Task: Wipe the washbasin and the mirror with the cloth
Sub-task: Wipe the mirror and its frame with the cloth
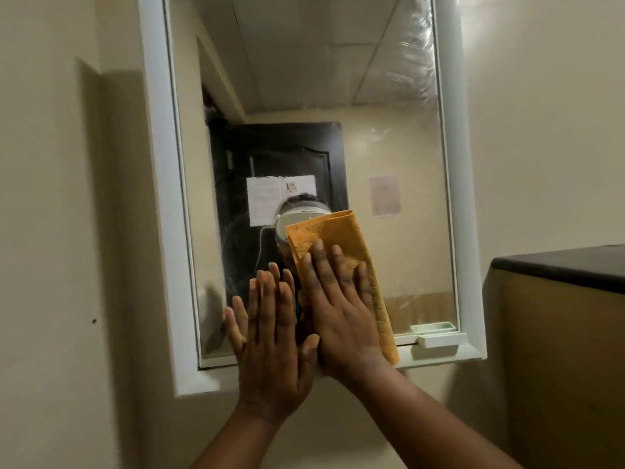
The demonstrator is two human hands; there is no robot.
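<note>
The orange cloth (341,262) lay folded flat against the mirror (389,157), low in the centre of the frame, and the right hand (341,309) pressed it to the glass with fingers stretched out straight, not gripping. Just left of it the left hand (270,336) rested bare on the mirror, fingers spread open, thumb touching the right hand. A small white soap tray (436,337) sat on the white frame (159,184) at lower right.

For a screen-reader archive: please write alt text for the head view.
A right hand presses a folded orange cloth flat against a white-framed wall mirror, while the left hand rests open on the glass beside it. Smears streak the mirror's upper right.
</note>
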